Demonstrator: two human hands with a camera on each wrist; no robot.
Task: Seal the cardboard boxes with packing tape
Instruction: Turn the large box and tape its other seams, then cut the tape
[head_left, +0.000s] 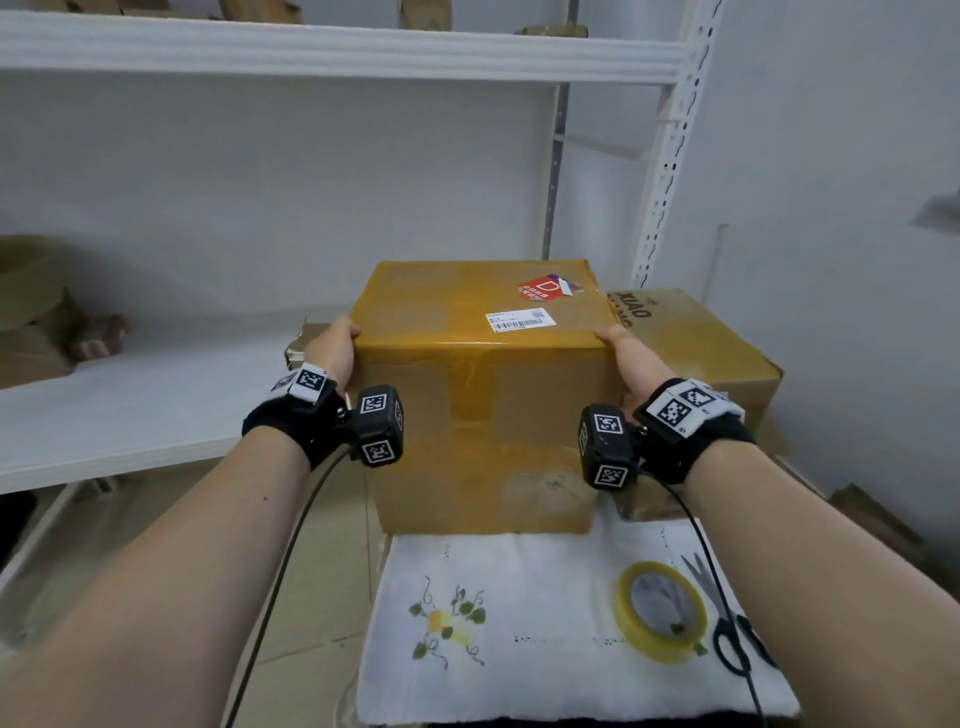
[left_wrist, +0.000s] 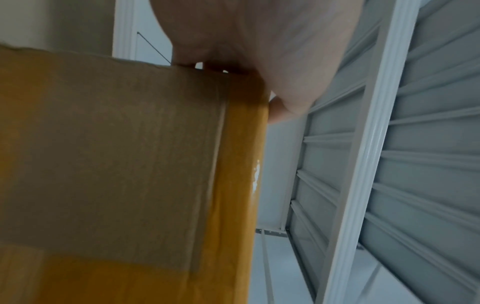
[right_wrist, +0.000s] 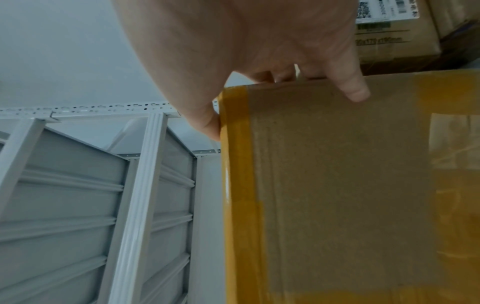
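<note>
A cardboard box (head_left: 483, 395), wrapped in yellow-brown packing tape with a white barcode label and a red sticker on top, stands in front of me in the head view. My left hand (head_left: 335, 345) grips its left side, thumb over the top edge. On the opposite side my right hand (head_left: 631, 358) grips it the same way. In the left wrist view the left hand (left_wrist: 259, 41) curls round a taped corner of the box (left_wrist: 116, 164). The right wrist view shows the right hand (right_wrist: 246, 41) with fingers hooked behind the box (right_wrist: 337, 185) edge. A tape roll (head_left: 665, 649) lies near me.
A white embroidered cloth (head_left: 519, 597) lies under the box's near edge, with black-handled scissors (head_left: 732, 639) beside the roll. A second box (head_left: 696, 343) sits behind to the right. White shelving (head_left: 130, 400) runs on the left, with an upright post (head_left: 670, 156) at the back right.
</note>
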